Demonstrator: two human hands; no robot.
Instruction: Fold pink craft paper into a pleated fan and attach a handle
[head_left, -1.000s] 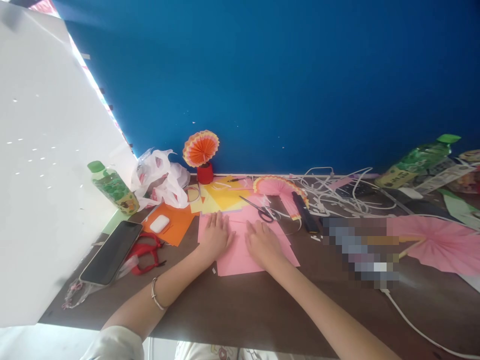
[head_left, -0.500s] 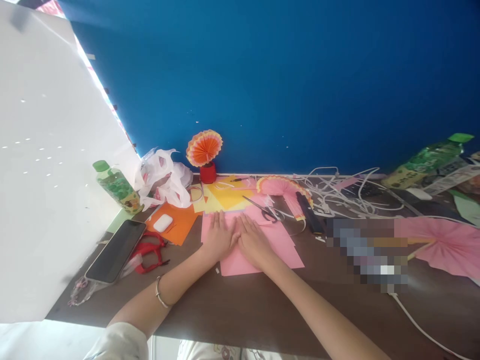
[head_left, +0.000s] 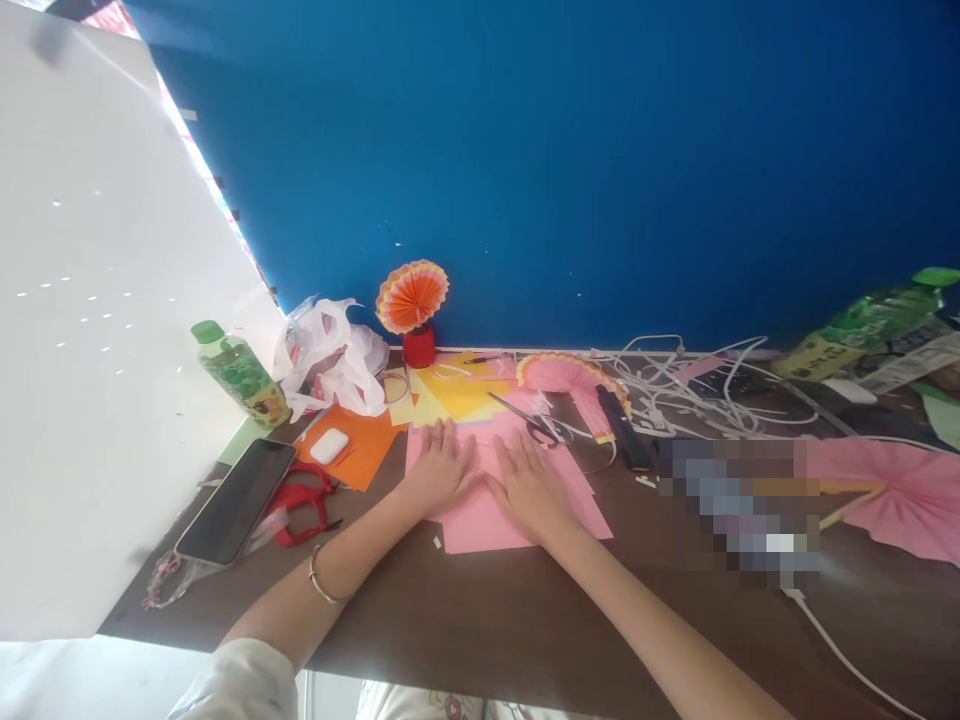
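Pink paper, centre stage on the brown desk!
Left hand and right hand lie flat on it, gripping nothing, seemingly to steady it; scissors just beyond.

Pink paper partly beneath hands

Left forearm: fitted with one thin, silver-coloured, rounded bangle. Left sleeve: whitish, loose, ending well short of the bangle. Across the lap I see a pale garment with printed figures, partly reddish. Hands: bare.
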